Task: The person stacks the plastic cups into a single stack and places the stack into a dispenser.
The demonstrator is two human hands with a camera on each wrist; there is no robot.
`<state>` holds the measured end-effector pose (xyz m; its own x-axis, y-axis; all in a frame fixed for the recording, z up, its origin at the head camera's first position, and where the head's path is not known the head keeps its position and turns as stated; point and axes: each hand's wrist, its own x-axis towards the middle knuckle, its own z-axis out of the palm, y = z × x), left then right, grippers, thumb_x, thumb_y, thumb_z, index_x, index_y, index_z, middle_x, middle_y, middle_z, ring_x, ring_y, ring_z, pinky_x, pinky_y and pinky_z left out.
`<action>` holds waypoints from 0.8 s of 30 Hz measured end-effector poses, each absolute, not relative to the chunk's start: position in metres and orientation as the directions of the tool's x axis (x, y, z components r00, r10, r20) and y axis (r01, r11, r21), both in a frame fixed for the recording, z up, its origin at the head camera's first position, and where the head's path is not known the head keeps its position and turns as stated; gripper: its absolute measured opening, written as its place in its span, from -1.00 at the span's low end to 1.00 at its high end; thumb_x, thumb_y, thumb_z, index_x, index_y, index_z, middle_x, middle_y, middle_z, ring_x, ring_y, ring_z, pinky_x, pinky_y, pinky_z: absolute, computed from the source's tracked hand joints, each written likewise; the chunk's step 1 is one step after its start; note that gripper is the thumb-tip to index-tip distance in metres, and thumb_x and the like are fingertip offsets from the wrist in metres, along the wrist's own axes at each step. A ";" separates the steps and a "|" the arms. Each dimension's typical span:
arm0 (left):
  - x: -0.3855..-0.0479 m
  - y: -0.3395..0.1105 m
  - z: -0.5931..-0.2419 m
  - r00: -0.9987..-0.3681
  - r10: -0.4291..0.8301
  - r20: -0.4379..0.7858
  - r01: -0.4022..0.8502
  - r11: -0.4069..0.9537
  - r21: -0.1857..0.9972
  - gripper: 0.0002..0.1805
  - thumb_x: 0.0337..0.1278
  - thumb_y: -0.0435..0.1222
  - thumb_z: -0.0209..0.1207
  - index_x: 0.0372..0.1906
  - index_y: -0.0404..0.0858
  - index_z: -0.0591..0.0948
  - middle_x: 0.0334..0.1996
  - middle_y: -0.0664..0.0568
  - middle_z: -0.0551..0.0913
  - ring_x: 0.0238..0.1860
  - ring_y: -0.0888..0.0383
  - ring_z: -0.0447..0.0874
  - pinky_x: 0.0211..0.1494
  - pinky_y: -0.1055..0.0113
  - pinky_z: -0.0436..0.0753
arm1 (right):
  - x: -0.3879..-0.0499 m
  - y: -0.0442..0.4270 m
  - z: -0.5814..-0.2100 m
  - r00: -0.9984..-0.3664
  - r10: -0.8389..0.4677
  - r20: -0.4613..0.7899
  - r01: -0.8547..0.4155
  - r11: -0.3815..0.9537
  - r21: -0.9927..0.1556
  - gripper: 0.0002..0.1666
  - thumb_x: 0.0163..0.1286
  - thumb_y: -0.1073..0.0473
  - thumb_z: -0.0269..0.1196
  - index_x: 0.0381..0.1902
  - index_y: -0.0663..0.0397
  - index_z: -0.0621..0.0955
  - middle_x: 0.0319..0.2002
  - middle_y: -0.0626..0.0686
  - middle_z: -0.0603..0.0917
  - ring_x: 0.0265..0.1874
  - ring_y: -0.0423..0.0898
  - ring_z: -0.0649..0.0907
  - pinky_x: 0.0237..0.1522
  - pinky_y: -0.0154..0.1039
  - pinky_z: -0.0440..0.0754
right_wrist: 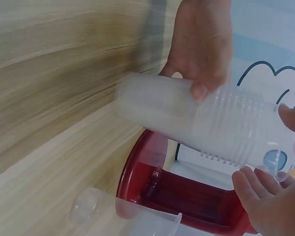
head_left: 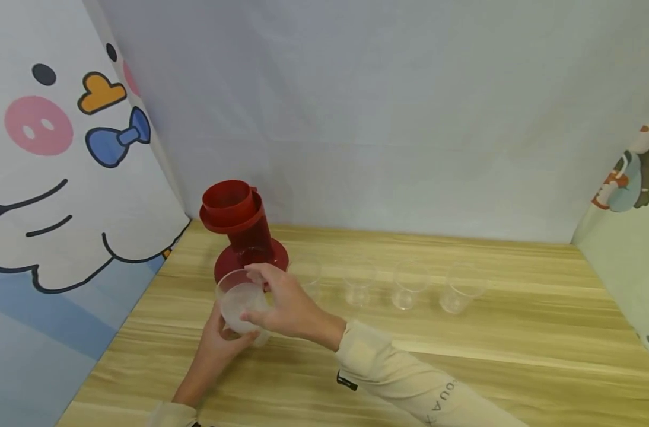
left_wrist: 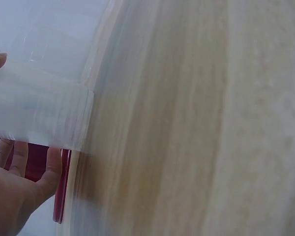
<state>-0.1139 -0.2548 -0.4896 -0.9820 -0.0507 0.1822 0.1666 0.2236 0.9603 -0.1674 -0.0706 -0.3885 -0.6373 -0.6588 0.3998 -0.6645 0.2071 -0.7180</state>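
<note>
A stack of clear plastic cups (head_left: pixel 243 303) is tilted over the front left of the table. My left hand (head_left: pixel 218 341) grips the stack around its lower body; in the left wrist view the thumb is above it and the fingers (left_wrist: pixel 51 169) below. At the open end, my right hand (head_left: pixel 292 302) holds the rim of the outermost cup (right_wrist: pixel 270 140) between thumb and fingers. That cup stands partly out of the stack in the right wrist view. Just behind the hands is a red cup holder (head_left: pixel 250 234) with a round base.
Several clear cups (head_left: pixel 410 284) stand upright in a row to the right of the red holder, one partly behind my right hand. A pale cloth wall (head_left: pixel 383 148) rises behind the wooden table (head_left: pixel 490 367), and a cartoon-printed cloth (head_left: pixel 79 196) lines the left side.
</note>
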 end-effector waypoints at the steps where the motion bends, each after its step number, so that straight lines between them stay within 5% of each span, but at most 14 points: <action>1: -0.114 -0.255 -0.490 -0.983 -0.053 0.176 0.160 0.225 0.961 -0.15 -0.04 -0.46 0.34 0.36 -0.16 0.17 0.16 0.03 0.37 0.14 0.28 0.35 0.03 0.49 0.45 | -0.167 -0.071 -0.390 -0.638 -0.659 0.399 -0.666 0.213 -0.714 -0.22 0.09 0.18 0.44 0.22 0.28 0.37 0.08 0.13 0.53 -0.05 -0.07 0.53 0.00 -0.29 0.52; 24: -0.111 -0.262 -0.488 -0.986 -0.054 0.157 0.139 0.252 0.958 -0.13 -0.05 -0.46 0.35 0.37 -0.21 0.15 0.14 0.00 0.34 0.11 0.23 0.35 0.04 0.41 0.46 | -0.162 -0.076 -0.410 -0.700 -0.632 0.332 -0.591 0.253 -0.766 -0.30 0.17 0.03 0.37 0.22 0.17 0.44 0.12 0.02 0.54 0.00 -0.18 0.50 -0.05 -0.38 0.49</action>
<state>-0.1109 -0.2622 -0.4883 -0.9860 -0.0545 0.1575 0.1390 0.2516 0.9578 -0.1616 -0.0757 -0.4098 -0.7000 -0.6325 0.3317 -0.5912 0.2527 -0.7659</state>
